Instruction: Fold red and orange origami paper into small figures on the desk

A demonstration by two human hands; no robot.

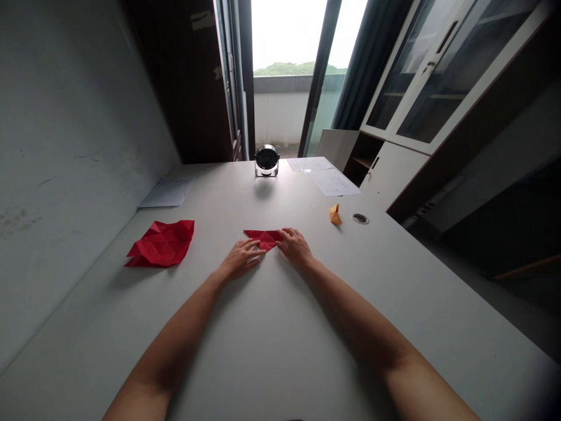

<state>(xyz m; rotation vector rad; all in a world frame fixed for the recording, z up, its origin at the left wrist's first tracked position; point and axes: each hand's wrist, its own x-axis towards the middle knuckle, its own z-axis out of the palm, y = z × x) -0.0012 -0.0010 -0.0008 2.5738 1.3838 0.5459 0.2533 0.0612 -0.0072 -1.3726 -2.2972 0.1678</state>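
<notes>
Folded red paper [266, 237], seen from the head camera: where does it lie?

Flat on the white table [263, 327], straight ahead of me, between my two hands and touching both. Its long edge faces away from me, and a point comes down towards me.

What are your fingers doing?

On my left hand [240, 257] they are straightened and loosely parted, tips resting on the paper's left part. My right hand [295, 247] seems to pinch the right end, fingers at the far edge and thumb nearer me.

Which step is that?

I'd judge I'm mid-fold, lining up and flattening. The next move calls, I think, for steady right fingers while the left ones press a crease.

And the count?

Two red papers: the one I'm handling, and a larger creased sheet [163, 242] well apart on my left. One small orange folded piece [335, 214] sits to my right, near one round hole [360, 218] in the tabletop. I make out three white papers: one on the left [166, 193], two at the far right [335, 182]. One round, dark-faced stand [266, 159] is at the back; what it is, I can't tell.
</notes>
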